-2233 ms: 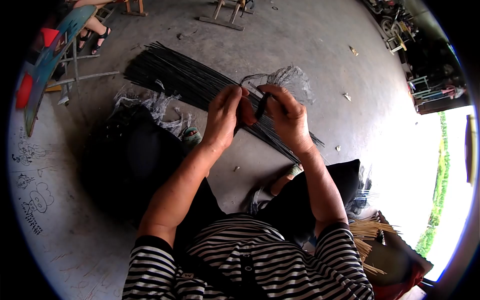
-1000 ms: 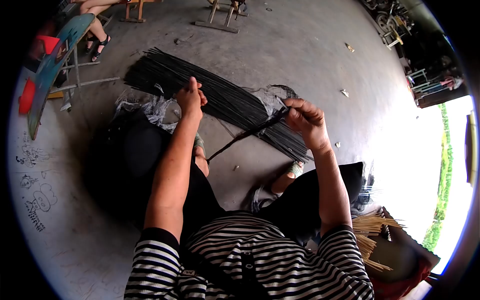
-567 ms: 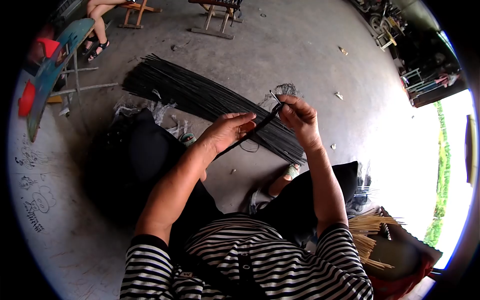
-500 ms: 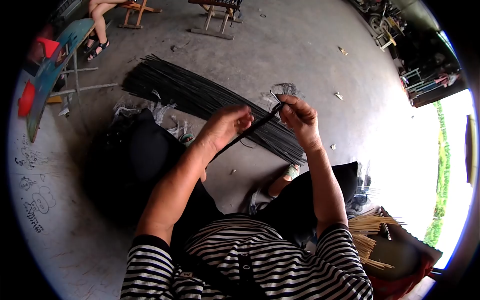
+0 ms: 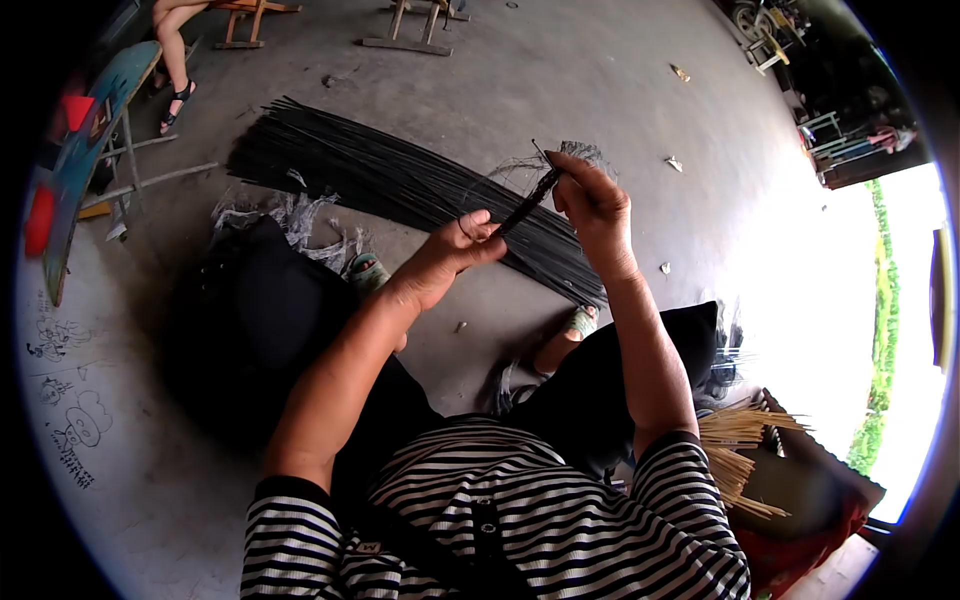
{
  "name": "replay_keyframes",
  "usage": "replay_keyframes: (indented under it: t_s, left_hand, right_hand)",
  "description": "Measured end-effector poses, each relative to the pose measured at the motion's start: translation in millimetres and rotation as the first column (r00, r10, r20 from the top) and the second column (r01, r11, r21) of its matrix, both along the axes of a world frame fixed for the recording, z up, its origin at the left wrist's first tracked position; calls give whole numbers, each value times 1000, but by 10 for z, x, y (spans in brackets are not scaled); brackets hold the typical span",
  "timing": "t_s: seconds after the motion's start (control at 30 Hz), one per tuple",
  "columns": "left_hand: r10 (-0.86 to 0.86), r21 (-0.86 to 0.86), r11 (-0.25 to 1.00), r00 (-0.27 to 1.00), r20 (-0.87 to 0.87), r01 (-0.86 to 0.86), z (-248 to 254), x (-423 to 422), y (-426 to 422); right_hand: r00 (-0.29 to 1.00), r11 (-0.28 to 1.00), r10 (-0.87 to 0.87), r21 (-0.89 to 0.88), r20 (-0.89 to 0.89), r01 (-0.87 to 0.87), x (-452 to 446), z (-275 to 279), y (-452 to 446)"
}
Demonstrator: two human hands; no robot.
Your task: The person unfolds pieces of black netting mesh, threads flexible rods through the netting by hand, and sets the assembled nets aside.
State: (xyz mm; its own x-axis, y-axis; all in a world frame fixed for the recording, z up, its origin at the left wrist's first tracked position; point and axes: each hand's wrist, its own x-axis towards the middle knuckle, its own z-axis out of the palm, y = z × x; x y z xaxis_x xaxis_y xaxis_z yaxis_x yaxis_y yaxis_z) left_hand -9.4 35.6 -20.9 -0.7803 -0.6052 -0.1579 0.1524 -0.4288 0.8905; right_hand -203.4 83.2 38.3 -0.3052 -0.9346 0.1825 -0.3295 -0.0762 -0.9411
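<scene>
A dark braided strand runs slantwise between my two hands, above the floor. My right hand pinches its upper end, where a thin light-tipped stick pokes out past the fingers. The lower end of the strand goes into my left hand, whose fingers are closed round it. Fine loose dark threads show behind my right fingertips. Beneath the hands a long bundle of thin black rods lies slantwise on the floor.
A person's leg shows at the upper left, near a blue-green board with red objects. Wooden stands are at the top. Pale plastic shreds lie by my left foot. Light sticks stick out of a container at the lower right.
My left hand has opened, moved back to the strand and closed on its lower part. My right hand is slightly higher, still pinching the upper end. The view has shifted a little.
</scene>
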Motion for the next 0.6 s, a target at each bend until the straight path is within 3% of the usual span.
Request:
replay_keyframes:
  t_s: [0.03,0.07,0.13,0.2,0.3,0.33,0.53,0.6]
  left_hand:
    - [-36,-75,997,999,10,36,9,2,34]
    - [49,-122,992,996,80,-39,-98,-32,71]
    - [225,-79,971,974,-12,-225,39,-64,19]
    - [389,-60,916,915,-109,-397,22,-116,-168]
    - [407,170,910,890,-203,-378,156,2,-417]
    - [476,166,876,867,-148,-452,239,-19,-414]
    - [402,90,916,888,-223,-392,295,-41,-347]
    - [409,193,907,892,-193,-374,265,-80,-288]
  right_hand:
    - [1000,1000,-5,-21,20,6,8,-27,-8]
    - [1000,1000,-8,-21,4,9,14,-34,-10]
    - [999,1000,-16,-25,-34,15,25,-31,-3]
    - [979,999,-9,-46,-205,-1,12,-28,11]
    - [894,991,14,-111,-447,-71,67,-25,31]
    - [853,985,19,-136,-521,-105,96,-20,39]
    - [723,989,-43,-134,-689,-69,160,-29,57]
    - [788,990,-13,-121,-616,-79,175,-50,29]
